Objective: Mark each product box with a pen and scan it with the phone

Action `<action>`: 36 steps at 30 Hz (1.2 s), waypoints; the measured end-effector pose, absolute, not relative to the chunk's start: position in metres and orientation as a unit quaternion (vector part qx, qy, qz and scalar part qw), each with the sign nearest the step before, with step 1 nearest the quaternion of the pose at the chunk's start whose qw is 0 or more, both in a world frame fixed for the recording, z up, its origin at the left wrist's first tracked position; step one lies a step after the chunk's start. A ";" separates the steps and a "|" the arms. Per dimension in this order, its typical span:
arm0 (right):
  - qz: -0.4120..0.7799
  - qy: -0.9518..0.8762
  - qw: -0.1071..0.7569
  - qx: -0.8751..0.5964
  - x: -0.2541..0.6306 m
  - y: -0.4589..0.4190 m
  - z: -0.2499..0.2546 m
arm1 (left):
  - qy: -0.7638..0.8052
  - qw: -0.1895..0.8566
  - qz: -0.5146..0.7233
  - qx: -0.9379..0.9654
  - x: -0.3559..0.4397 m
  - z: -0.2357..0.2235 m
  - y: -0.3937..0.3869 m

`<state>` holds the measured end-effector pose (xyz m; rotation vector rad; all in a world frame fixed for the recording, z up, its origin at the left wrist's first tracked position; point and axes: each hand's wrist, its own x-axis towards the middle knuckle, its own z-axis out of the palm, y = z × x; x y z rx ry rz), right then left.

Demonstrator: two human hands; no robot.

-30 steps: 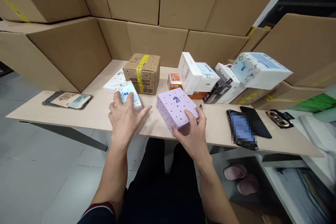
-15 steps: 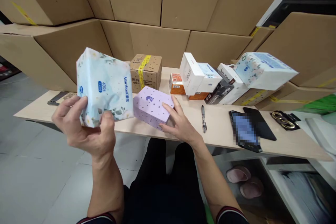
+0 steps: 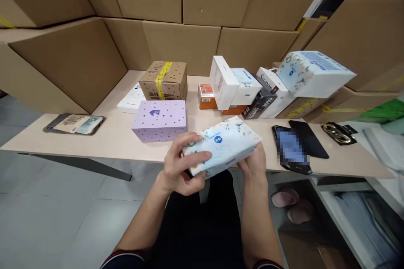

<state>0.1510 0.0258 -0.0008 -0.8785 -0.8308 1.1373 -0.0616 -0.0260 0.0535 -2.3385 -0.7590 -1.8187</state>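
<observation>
Both hands hold a pale blue floral tissue pack flat above the table's front edge. My left hand wraps its left end with fingers curled over the top. At the pack's right end my right hand grips from below and behind. A lilac dotted box lies on the table just left of the pack, touched by neither hand.
Behind stand a taped brown carton, an orange box, white boxes, a second tissue pack and a wall of large cartons. Two phones and a clip lie right; a phone with banknotes lies left.
My left hand lifted the tissue pack from the table, then brought it down to the middle. My right hand slid the lilac box left, let it go and took the pack's right end.
</observation>
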 end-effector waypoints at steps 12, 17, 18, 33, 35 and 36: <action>0.329 -0.499 0.598 -0.534 0.169 -0.009 -0.008 | -0.381 -0.179 -0.533 -0.734 -0.053 0.006 -0.005; 0.252 -0.559 0.544 -0.573 0.166 -0.001 0.001 | -0.486 -0.258 -0.518 -0.655 -0.041 -0.001 -0.026; 0.240 -0.566 0.545 -0.570 0.165 0.000 0.002 | -0.485 -0.260 -0.520 -0.653 -0.039 -0.002 -0.026; 0.287 -0.507 0.634 -0.509 0.165 -0.003 -0.008 | -0.370 -0.286 -0.599 -0.650 -0.042 -0.008 -0.015; 0.270 -0.504 0.631 -0.525 0.164 -0.003 -0.003 | -0.410 -0.291 -0.602 -0.620 -0.040 -0.004 -0.016; 0.268 -0.505 0.628 -0.527 0.163 -0.003 -0.001 | -0.440 -0.291 -0.598 -0.604 -0.038 -0.001 -0.016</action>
